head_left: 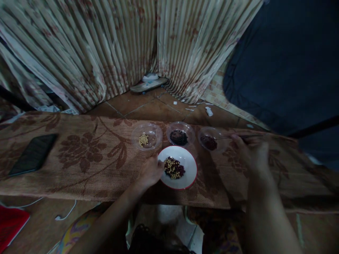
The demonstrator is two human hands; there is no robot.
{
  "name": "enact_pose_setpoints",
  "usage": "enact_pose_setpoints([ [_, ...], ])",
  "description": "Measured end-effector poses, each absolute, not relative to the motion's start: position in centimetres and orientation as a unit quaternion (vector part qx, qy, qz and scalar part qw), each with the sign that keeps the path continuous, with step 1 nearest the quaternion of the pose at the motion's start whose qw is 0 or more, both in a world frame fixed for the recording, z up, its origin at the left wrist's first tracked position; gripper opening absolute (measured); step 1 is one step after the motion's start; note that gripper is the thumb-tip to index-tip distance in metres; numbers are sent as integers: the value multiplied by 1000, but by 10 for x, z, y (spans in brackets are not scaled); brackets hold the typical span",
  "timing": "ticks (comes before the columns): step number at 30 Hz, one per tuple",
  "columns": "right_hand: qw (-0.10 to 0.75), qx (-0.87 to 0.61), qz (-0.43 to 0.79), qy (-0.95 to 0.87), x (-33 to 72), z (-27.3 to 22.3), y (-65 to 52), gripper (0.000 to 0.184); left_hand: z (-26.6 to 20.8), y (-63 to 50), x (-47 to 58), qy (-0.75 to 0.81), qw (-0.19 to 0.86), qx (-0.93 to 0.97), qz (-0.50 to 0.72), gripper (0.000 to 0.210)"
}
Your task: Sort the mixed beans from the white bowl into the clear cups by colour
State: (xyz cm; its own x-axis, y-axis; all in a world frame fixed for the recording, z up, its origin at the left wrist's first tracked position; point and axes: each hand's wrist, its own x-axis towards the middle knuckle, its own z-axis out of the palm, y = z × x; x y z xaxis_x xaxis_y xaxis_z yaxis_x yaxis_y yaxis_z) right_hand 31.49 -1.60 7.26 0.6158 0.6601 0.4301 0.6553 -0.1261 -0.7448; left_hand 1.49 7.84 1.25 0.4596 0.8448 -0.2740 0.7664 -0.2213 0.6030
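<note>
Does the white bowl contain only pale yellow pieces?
No, the white bowl holds a small pile in which pale yellow pieces are mixed with dark ones.

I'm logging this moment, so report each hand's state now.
Left hand: closed on the rim of the white bowl.
Right hand: closed, holding a thin utensil.
</note>
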Motion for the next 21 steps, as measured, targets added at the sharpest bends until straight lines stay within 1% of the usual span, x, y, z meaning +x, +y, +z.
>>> enact_pose_setpoints([
  [3,500,-735,48,-455,301,67,-9,22,12,78,15,519,338,783,57,29],
  [5,503,-709,108,-482,282,66,-3,22,14,77,15,523,331,784,53,29],
  [8,448,-655,248,-555,250,63,3,23,17,76,16,526,333,781,45,28],
  [10,394,-631,307,-593,235,59,6,26,18,76,16,523,339,780,50,28],
  [14,310,-642,318,-625,222,51,7,29,14,76,15,516,343,782,66,31],
  [21,286,-655,296,-633,221,41,10,32,9,76,13,509,343,787,67,27],
])
